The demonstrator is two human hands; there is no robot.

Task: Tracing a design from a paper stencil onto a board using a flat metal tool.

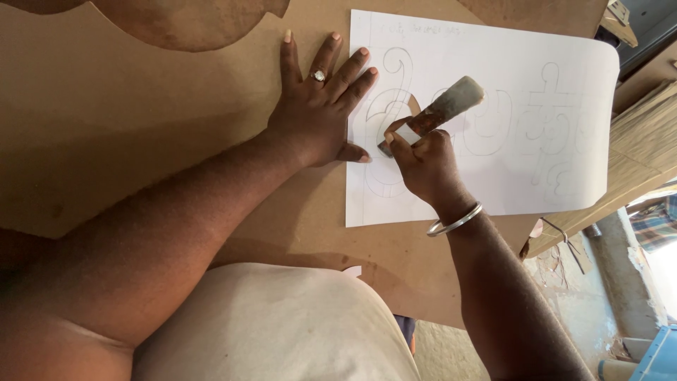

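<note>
- L hand point(317, 113), centre-left of frame: fingers spread, palm pressed flat across the left edge of the white paper sheet w/ pencilled outline shapes point(493, 141), half on the board beside it. Ring on one finger.
- R hand point(423, 166), centre: fingers closed tight round the rusty flat-bladed metal cutting tool w/ worn grey handle point(434, 116). Blade tip sits on the paper just right of the L thumb; handle tilts toward upper right.
- Paper lies centre to upper right, its long side running across the frame, right corners rounded.
- My take on doing this cut well: keep the L palm heavy so the sheet can't creep, keep the blade on the pencil line, short controlled strokes, and keep the L thumb clear since the edge is v. close to it.
- Surface: big brown fibreboard panel point(141, 127), matte, w/ a curved cut-out piece at top left.
- Silver bangle point(455, 220) on R wrist.
- Room: workshop-like; rough concrete floor point(564, 303) lower right w/ scraps, stacked boards at right edge, blue object in the bottom right corner.
</note>
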